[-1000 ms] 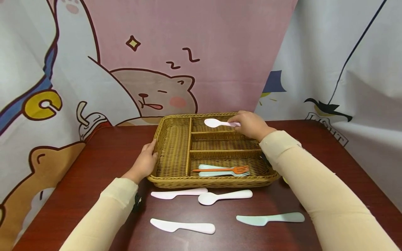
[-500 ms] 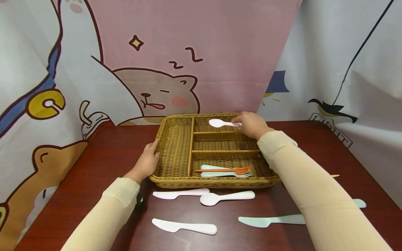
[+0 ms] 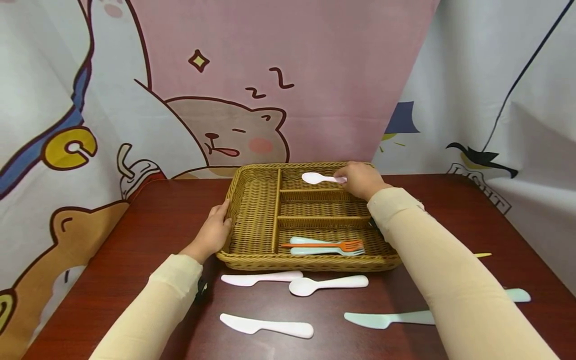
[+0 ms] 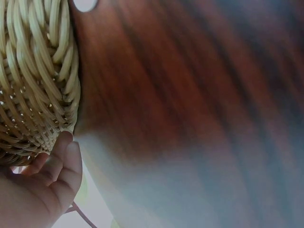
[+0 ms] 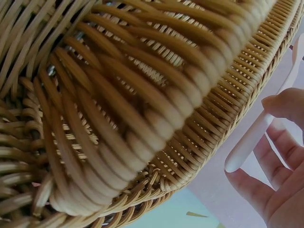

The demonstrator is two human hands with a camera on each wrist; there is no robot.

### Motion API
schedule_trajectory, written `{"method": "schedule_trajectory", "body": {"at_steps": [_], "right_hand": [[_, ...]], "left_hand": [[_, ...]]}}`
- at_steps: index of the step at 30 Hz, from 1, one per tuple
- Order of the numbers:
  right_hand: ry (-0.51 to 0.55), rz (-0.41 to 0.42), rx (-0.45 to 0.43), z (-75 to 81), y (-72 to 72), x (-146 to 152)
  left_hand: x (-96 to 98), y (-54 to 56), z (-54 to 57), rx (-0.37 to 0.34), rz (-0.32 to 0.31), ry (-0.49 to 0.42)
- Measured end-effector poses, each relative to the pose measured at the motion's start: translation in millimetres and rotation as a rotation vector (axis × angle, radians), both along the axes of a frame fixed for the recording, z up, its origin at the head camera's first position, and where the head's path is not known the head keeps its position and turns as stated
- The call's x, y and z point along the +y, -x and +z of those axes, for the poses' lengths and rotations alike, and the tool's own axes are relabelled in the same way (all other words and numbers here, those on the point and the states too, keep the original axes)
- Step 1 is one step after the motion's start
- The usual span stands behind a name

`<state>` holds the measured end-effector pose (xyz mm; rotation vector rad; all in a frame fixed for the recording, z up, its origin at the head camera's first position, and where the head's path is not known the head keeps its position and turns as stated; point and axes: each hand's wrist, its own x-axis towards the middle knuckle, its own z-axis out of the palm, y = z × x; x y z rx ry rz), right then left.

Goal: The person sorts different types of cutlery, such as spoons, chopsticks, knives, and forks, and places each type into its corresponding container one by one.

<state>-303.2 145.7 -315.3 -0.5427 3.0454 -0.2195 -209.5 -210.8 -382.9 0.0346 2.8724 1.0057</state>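
Observation:
A wicker cutlery basket [image 3: 310, 261] with divided compartments stands on the table. My right hand [image 3: 361, 181] pinches a pale pink spoon [image 3: 312, 178] by its handle above the back right compartment, bowl pointing left. In the right wrist view, thumb and fingers hold the handle [image 5: 251, 137] beyond the basket rim. My left hand [image 3: 213, 234] holds the basket's left side, fingers outside and thumb at the rim; the left wrist view shows bent fingers against the weave [image 4: 47, 76]. Inside the front right compartment lie an orange fork [image 3: 351, 245] and light blue forks [image 3: 315, 251].
In front of the basket lie a pale pink knife [image 3: 243, 280], a white spoon [image 3: 303, 287], a white knife [image 3: 265, 326] and a mint green knife [image 3: 369, 320]. My right sleeve partly covers a yellow piece [image 3: 483, 255] and a mint handle [image 3: 519, 295]. A printed curtain [image 3: 337, 75] hangs behind.
The view has shifted slightly. My right hand still holds the pink spoon over the back right compartment, barely moved. The right forearm has swung inward, uncovering a yellow tip and a mint handle.

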Motion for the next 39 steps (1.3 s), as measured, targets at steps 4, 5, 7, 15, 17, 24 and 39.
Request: {"method": "schedule_trajectory", "body": {"at_steps": [4, 5, 7, 15, 17, 24, 39], "right_hand": [[-0.021, 0.011, 0.016, -0.2, -0.7, -3.0], [-0.021, 0.008, 0.015, -0.6, -0.7, -3.8], [-0.023, 0.001, 0.013, -2.0, -0.5, -5.6], [-0.056, 0.006, -0.026, -6.9, 5.4, -7.2], [-0.058, 0.023, -0.029, -8.3, 7.0, -6.3], [-0.043, 0.056, -0.041, -10.4, 9.9, -4.2], [-0.016, 0.1, -0.037, -13.5, 14.2, -3.4]], "left_hand": [[-0.1, 0.1, 0.2, 0.001, 0.0, -0.002], [-0.1, 0.2, 0.2, 0.002, 0.001, -0.002], [-0.1, 0.2, 0.5, 0.004, 0.004, -0.003], [0.7, 0.5, 0.7, 0.004, 0.001, -0.008], [1.1, 0.5, 0.8, 0.002, -0.001, -0.009], [1.4, 0.2, 0.6, 0.002, 0.007, -0.015], [0.0, 1.2, -1.4, -0.003, 0.015, -0.023]]}}
